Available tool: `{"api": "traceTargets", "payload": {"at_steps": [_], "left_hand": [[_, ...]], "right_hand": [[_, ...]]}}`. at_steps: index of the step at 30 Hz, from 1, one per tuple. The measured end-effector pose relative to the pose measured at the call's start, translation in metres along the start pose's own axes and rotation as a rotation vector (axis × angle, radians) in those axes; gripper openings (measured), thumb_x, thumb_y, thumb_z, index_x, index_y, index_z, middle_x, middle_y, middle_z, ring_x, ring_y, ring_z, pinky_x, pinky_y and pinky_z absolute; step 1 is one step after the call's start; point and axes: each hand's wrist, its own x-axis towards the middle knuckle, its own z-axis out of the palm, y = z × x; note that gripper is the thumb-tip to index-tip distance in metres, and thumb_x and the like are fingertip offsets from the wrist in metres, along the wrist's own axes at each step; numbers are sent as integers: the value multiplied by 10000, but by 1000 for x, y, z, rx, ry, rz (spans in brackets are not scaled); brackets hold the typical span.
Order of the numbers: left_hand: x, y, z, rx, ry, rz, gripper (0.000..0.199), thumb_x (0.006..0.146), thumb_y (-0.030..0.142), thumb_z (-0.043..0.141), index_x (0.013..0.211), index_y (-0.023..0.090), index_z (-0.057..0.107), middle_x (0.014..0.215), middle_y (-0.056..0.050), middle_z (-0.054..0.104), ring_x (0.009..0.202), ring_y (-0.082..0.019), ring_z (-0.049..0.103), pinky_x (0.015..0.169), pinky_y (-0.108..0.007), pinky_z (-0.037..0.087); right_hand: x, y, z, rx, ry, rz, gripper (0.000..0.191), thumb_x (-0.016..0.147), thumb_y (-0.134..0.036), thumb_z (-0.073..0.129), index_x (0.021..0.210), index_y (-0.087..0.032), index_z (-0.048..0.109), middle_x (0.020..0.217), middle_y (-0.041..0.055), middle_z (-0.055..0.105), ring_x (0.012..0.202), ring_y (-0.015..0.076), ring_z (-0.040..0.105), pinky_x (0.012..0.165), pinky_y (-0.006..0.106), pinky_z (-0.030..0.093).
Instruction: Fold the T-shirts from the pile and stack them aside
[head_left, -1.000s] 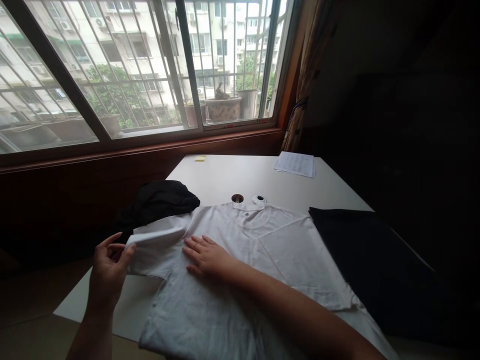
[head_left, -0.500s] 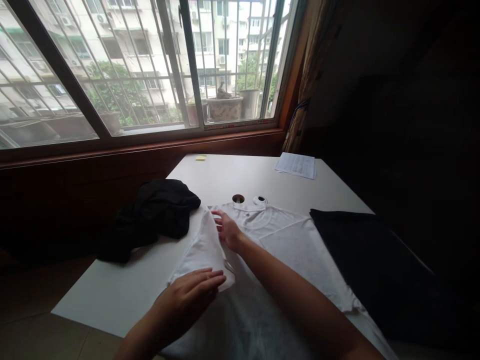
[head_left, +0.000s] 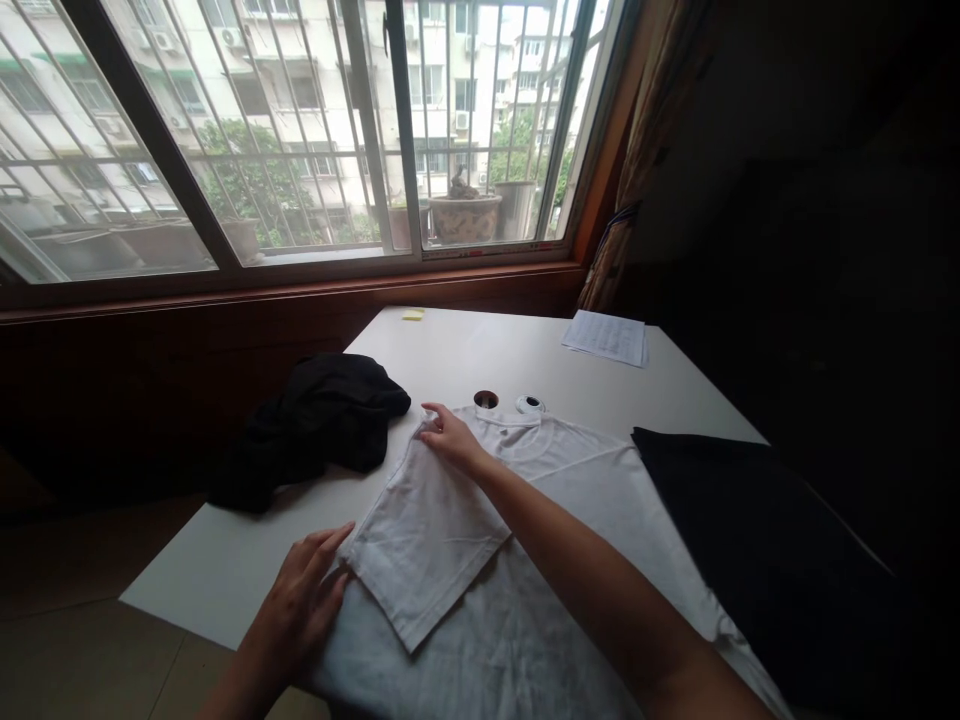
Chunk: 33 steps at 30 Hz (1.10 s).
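- Cloth heap, black and crumpled, lies on the flat white table; open tabletop nearer the left hand.
- Left hand: loosely curled at the edge of the white fabric T-shirt; grip unclear.
- Right hand: thumb and forefinger apparently pinching the shoulder corner.
- Left sleeve now lies inward, so both sleeves cross the body.
- Dark folded cloth hugs the right side.

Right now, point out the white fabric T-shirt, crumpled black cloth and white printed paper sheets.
White fabric T-shirt (head_left: 510,620): head view, on its torso section.
Crumpled black cloth (head_left: 322,415): head view, middle of the heap.
White printed paper sheets (head_left: 606,337): head view, middle of the top sheet.
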Motion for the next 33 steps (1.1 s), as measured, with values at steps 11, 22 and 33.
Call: {"api": "traceTargets", "payload": {"at_steps": [11,22,33], "left_hand": [[11,2,3,-129,-26,-251,480,952,268,526,1432,263,520,1050,-67,657,919,-226,665,817,-374,592],[-9,-20,0,50,-43,26,336,986,244,535,1281,321,676,942,-61,597,880,-218,570,789,-336,537],[-10,-14,0,50,-23,-10,293,978,204,520,1238,279,633,931,-45,592,876,-217,577,778,-334,518]], "right_hand": [[31,6,19,-69,5,-67,466,864,-162,604,1321,-252,591,1052,10,727,897,150,679,871,310,536],[23,7,33,-420,46,-171,397,922,-198,626,1316,-242,619,1406,97,571,1261,269,503,1100,463,389],[39,4,31,-377,42,-155,286,908,-295,663,1178,-210,625,1007,55,670,990,208,613,958,370,466]]}}
